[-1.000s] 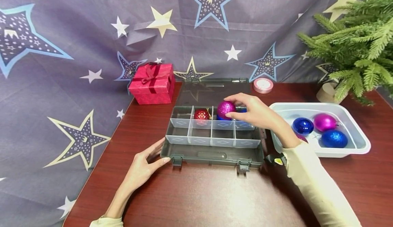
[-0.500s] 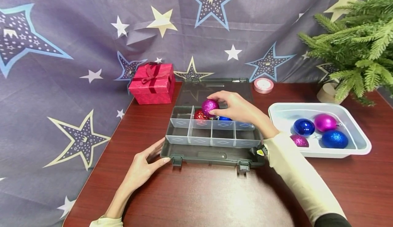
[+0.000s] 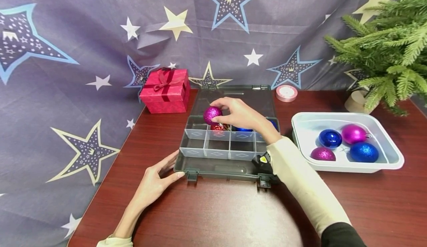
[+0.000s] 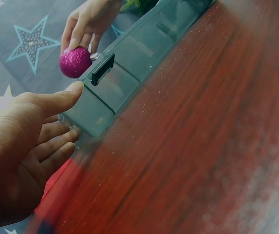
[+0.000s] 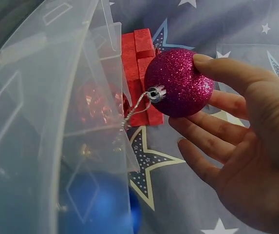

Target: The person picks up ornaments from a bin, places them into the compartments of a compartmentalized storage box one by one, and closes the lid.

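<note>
A magenta glitter Christmas ball (image 3: 212, 115) is pinched between the thumb and fingers of my right hand (image 3: 238, 113), above the back row of the organizer box (image 3: 230, 170). In the right wrist view the ball (image 5: 178, 80) shows a silver cap and a string loop hanging toward the dividers. A red ball (image 3: 219, 127) sits in the second back compartment, partly behind the divider. Blue balls (image 3: 243, 129) lie in the back compartments to its right, partly hidden by my right arm. My left hand (image 3: 153, 184) rests at the box's front left corner, thumb at the front edge, fingers along the side.
A white tray (image 3: 397, 161) at the right holds several blue and magenta balls. The box's lid (image 3: 230, 95) lies folded back. Behind stand a red gift box (image 3: 166, 91) and a pink ribbon roll (image 3: 286, 93). A small fir tree (image 3: 390, 50) stands at the back right.
My right hand has carried the magenta ball leftward over the back row, from the third compartment past the red ball toward the leftmost one. My left hand has stayed in place.
</note>
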`<state>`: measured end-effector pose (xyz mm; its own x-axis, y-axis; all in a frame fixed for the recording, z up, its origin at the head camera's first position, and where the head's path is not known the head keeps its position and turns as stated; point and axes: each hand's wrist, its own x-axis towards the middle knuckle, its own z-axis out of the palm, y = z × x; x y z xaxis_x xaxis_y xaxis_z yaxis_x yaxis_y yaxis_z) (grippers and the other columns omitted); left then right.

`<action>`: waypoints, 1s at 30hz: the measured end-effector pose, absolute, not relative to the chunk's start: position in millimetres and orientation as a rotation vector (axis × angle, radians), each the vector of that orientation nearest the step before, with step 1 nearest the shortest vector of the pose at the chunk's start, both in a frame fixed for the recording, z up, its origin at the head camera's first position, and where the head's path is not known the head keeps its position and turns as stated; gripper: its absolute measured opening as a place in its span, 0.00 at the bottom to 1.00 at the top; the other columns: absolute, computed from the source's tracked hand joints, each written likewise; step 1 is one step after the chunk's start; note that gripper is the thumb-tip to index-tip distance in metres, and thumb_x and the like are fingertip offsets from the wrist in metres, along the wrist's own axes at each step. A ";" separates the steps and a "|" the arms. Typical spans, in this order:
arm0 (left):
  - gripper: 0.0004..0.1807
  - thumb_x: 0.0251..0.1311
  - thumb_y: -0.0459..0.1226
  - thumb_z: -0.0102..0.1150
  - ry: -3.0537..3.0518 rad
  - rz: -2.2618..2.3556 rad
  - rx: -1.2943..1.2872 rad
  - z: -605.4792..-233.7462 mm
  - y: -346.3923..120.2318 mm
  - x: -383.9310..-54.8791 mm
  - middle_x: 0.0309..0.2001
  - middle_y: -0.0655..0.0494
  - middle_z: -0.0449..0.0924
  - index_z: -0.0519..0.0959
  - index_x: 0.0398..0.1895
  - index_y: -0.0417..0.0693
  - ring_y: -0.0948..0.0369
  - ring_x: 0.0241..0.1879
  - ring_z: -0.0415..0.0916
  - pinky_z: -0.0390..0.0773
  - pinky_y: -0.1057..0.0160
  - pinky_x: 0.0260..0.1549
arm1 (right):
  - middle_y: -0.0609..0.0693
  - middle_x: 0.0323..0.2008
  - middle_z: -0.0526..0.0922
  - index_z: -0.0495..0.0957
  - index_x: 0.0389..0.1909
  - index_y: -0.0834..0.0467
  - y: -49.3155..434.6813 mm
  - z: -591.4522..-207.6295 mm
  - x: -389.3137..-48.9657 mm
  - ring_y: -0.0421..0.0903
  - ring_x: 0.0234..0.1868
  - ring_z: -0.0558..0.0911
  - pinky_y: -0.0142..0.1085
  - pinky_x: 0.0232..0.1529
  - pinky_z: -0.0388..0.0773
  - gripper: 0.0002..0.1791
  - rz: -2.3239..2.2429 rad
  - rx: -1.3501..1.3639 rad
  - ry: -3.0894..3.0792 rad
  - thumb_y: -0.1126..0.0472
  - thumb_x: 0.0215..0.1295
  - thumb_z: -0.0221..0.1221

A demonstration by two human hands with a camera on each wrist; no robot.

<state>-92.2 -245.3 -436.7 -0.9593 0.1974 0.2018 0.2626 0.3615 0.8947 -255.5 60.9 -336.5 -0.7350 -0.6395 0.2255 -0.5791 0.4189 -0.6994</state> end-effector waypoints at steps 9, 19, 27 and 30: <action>0.36 0.61 0.33 0.74 -2.532 -1.709 -0.436 -436.4 -244.6 -91.8 0.64 0.49 0.79 0.74 0.73 0.49 0.51 0.62 0.78 0.75 0.69 0.59 | 0.56 0.57 0.83 0.78 0.64 0.63 38.6 -340.4 -262.4 0.50 0.57 0.82 0.42 0.60 0.79 0.26 -1.239 -1.065 2.562 0.59 0.68 0.70; 0.36 0.61 0.34 0.75 -2.548 -1.691 -0.422 -435.4 -244.2 -91.9 0.64 0.49 0.80 0.74 0.73 0.50 0.52 0.62 0.78 0.75 0.70 0.59 | 0.55 0.55 0.84 0.78 0.64 0.62 16.3 -346.2 -267.9 0.48 0.56 0.82 0.41 0.60 0.79 0.27 -1.234 -1.061 2.560 0.58 0.67 0.70; 0.36 0.61 0.34 0.75 -2.548 -1.694 -0.421 -435.3 -244.7 -91.9 0.64 0.50 0.80 0.74 0.73 0.51 0.53 0.62 0.78 0.75 0.70 0.58 | 0.56 0.55 0.83 0.77 0.64 0.64 5.6 -349.8 -270.8 0.48 0.56 0.82 0.45 0.61 0.78 0.26 -1.211 -1.078 2.572 0.59 0.68 0.69; 0.36 0.61 0.35 0.75 -2.548 -1.696 -0.417 -435.9 -245.1 -92.2 0.63 0.50 0.80 0.74 0.73 0.52 0.54 0.62 0.78 0.75 0.70 0.58 | 0.56 0.58 0.83 0.77 0.65 0.63 5.3 -350.1 -271.0 0.48 0.58 0.81 0.42 0.63 0.76 0.26 -1.174 -1.063 2.585 0.59 0.69 0.68</action>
<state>-92.2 -245.1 -435.9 -0.9622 0.1937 0.1916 0.2516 0.3612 0.8979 -271.0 5.3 -350.1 -0.7489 -0.6386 0.1771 -0.5534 0.4558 -0.6971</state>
